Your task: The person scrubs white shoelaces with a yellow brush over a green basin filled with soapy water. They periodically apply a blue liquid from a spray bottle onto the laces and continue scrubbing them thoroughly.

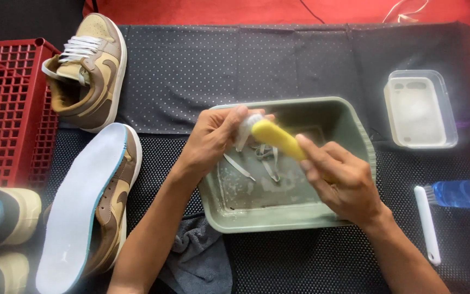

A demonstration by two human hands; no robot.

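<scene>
My left hand point(213, 139) pinches a bunched white shoelace point(244, 130) over the grey-green plastic tub point(354, 130). My right hand point(341, 182) grips a yellow-handled brush point(278, 139), its head pressed against the lace by my left fingertips. More of the white lace hangs down and lies in shallow soapy water point(257, 188) at the tub's bottom. Both hands hover above the tub's left and middle part.
A tan and brown sneaker point(91, 68) sits at the upper left; its mate point(91, 207) lies on its side, sole showing. A red basket point(9, 111) stands far left, with more shoes point(1, 215) below. A clear lidded box point(420, 109), white brush point(427, 223), blue bottle point(466, 194) and grey cloth point(199, 256) lie around.
</scene>
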